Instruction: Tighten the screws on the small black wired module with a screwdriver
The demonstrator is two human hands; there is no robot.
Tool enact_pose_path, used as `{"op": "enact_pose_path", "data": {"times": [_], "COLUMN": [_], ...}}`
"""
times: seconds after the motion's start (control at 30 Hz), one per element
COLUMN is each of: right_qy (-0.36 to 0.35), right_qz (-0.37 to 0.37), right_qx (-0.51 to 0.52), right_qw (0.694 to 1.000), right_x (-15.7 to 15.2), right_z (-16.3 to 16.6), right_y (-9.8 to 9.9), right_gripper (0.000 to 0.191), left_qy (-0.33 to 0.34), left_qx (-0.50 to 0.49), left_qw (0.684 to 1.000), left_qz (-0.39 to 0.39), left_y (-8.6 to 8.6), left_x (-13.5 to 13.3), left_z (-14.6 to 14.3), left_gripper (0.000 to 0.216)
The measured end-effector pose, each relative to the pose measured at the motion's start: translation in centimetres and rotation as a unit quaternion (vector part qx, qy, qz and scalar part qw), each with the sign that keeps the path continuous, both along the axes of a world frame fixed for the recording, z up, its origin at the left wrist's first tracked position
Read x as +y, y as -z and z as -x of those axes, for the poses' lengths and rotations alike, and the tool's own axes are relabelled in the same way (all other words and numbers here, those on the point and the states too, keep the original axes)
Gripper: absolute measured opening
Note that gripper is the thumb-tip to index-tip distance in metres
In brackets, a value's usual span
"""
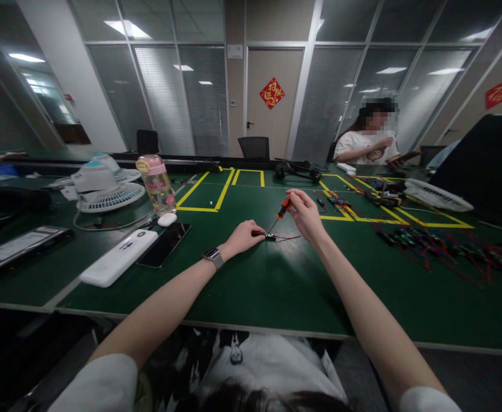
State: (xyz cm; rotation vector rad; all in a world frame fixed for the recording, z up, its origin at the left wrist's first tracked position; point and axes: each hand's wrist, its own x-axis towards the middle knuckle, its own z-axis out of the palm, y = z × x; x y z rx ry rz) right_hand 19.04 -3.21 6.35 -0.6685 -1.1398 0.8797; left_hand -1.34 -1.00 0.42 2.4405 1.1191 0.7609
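From my station I see, on the left of the green table, a white oblong case, a pink-lidded bottle farther back, then a dark phone. Mid-table, my left hand pinches the left end of a small wired module. Right of it, my right hand grips an orange-and-black screwdriver slanting down to the module; whether the tip touches, I can't tell. A tangle of wired boards lies far right.

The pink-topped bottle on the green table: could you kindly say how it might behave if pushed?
Pushed high, the pink-topped bottle would probably tip, being taller than wide. Once over, it might roll, as its body looks rounded. Its glossy-looking sides could be slippery.
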Motion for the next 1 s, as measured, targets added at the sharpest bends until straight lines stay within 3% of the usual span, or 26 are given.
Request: {"op": "enact_pose_path", "data": {"times": [0.47,0.67,1.0], "right_qy": [0.002,0.045,0.052], "right_qz": [0.006,-0.011,-0.032], "right_qx": [-0.024,-0.044,-0.04], "right_qw": [1.0,0.998,0.997], "right_x": [0.44,-0.02,-0.19], "right_z": [-0.28,0.05,0.12], "right_y": [0.55,0.16,0.04], "right_gripper": [0.037,0.032,0.036], "left_qy": [-0.002,-0.002,-0.001], "left_qx": [0.004,0.002,0.0], "left_qw": [1.0,1.0,1.0], "left_qz": [0.02,0.003,0.003], "left_y": [-0.48,-0.37,-0.44], "left_x": [-0.35,-0.25,-0.36], "left_z": [0.05,-0.14,-0.1], "left_gripper": [0.022,0.019,0.019]}}
